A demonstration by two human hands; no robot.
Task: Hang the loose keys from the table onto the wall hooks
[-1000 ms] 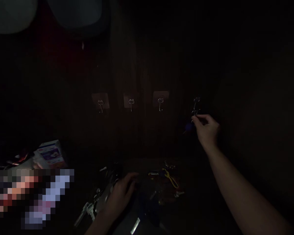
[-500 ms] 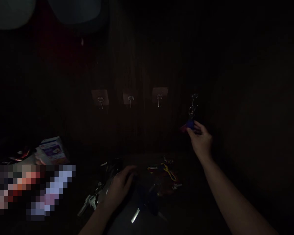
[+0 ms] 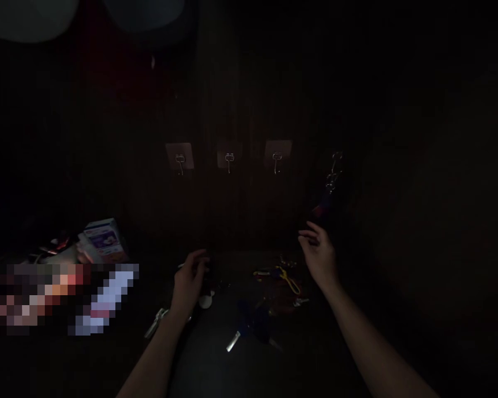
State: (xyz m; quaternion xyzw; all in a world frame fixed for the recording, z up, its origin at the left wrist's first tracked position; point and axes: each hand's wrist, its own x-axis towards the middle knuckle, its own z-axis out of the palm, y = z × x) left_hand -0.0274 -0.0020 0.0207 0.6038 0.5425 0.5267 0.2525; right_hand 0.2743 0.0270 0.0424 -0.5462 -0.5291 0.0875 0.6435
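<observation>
Our right hand (image 3: 321,257) is now off the blue-and-red keychain (image 3: 323,204) — fingers (image 3: 315,227) loosely parted, empty, just below — leaving it hanging unaided from the rightmost hook (image 3: 336,161), while our left hand (image 3: 187,283) curls over the table (image 3: 209,359) near a pale round tag (image 3: 205,302), its hold unclear.

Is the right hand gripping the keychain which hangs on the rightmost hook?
No, the right hand is below the keychain hanging on the rightmost hook, with a dark gap visible between hand and keychain.
</observation>
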